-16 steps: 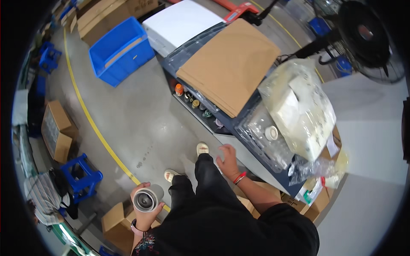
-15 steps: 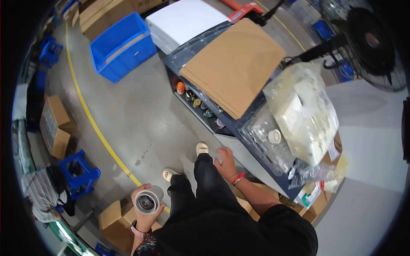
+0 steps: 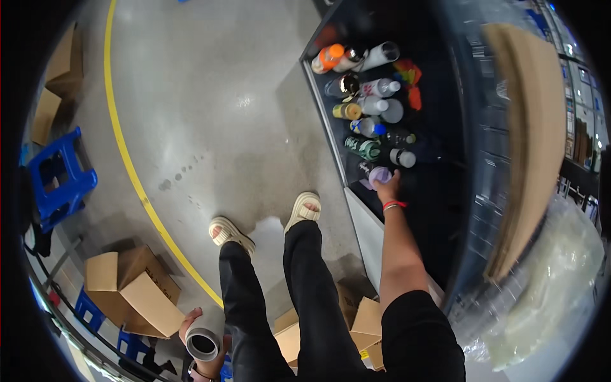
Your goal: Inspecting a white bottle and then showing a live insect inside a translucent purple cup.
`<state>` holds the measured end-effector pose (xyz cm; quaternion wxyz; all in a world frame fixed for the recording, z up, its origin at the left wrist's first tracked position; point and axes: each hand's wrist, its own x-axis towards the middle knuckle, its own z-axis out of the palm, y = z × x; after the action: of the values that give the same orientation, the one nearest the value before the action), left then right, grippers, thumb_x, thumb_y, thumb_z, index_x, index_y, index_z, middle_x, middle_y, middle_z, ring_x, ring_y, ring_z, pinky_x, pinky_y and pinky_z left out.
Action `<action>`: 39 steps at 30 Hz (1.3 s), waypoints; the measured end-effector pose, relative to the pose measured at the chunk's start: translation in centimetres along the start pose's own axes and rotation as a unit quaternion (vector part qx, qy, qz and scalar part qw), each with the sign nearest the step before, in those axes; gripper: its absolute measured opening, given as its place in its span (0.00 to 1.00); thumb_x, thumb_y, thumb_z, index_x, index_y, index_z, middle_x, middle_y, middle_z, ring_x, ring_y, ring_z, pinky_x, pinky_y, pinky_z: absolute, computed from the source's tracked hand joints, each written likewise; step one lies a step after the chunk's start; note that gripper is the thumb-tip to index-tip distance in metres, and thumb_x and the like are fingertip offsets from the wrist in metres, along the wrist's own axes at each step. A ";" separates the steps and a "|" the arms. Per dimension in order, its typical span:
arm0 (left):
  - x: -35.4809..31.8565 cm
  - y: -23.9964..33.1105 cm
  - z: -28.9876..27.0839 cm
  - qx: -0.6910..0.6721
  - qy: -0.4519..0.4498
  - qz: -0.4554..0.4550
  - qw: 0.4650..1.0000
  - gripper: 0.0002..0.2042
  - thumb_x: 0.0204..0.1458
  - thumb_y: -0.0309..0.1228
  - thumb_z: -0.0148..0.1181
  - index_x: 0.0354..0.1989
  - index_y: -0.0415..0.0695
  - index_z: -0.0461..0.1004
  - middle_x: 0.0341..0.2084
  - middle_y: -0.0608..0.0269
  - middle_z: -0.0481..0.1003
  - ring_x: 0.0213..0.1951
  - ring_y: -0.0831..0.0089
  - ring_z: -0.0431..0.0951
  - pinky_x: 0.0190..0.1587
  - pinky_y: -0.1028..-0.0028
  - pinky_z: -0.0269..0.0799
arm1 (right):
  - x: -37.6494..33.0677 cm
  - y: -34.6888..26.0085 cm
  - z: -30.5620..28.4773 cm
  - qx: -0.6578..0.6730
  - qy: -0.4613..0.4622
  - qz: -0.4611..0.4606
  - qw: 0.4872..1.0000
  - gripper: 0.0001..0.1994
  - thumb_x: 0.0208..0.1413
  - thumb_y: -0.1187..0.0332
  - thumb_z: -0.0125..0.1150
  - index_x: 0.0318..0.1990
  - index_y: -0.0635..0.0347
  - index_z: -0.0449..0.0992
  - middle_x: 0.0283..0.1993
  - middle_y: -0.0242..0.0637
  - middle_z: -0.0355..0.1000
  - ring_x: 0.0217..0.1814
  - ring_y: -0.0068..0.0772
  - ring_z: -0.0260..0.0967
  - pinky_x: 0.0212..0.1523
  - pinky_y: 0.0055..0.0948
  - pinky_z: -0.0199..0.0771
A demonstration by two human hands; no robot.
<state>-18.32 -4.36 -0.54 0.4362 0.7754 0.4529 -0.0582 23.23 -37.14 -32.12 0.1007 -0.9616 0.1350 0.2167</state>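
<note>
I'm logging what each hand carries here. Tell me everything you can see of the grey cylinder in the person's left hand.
The grey cylinder is a short, round, dull grey container, metal or plastic by its look. Its open end faces the camera and shows a dark, apparently empty inside ringed by a paler rim. The left hand grips it from beneath, fingers wrapped around its wall, low beside the person's left leg. A cardboard box stands on the floor just beyond it. Nothing else touches it.
</note>
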 end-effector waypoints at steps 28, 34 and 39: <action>4.7 -2.0 0.9 -0.054 0.009 -0.086 0.995 0.38 0.31 0.41 0.70 0.53 0.40 0.58 0.47 0.54 0.64 0.50 0.60 0.65 0.53 0.63 0.61 | -3.0 -1.8 1.8 -0.061 0.131 0.022 0.989 0.42 0.33 0.58 0.69 0.60 0.45 0.55 0.58 0.55 0.54 0.60 0.60 0.52 0.58 0.49 0.57; 4.4 1.0 -0.2 -0.116 -0.001 -0.042 0.992 0.38 0.31 0.40 0.71 0.52 0.40 0.59 0.47 0.55 0.64 0.50 0.62 0.66 0.54 0.63 0.62 | -8.5 -2.1 -2.7 -0.005 0.169 0.047 0.984 0.42 0.33 0.60 0.68 0.60 0.45 0.55 0.56 0.56 0.55 0.59 0.61 0.51 0.60 0.49 0.53; 3.7 2.8 -3.1 -0.162 0.005 -0.019 0.987 0.40 0.32 0.42 0.74 0.53 0.41 0.58 0.48 0.54 0.64 0.51 0.61 0.66 0.54 0.62 0.62 | -13.2 -4.2 -5.6 0.097 0.175 0.035 0.979 0.41 0.33 0.62 0.68 0.60 0.50 0.56 0.55 0.56 0.56 0.58 0.60 0.53 0.59 0.51 0.54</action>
<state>-15.02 -0.25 1.30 0.5531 0.6857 0.4730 0.0114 15.19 -31.76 -20.78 0.1612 -0.9650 0.2043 0.0340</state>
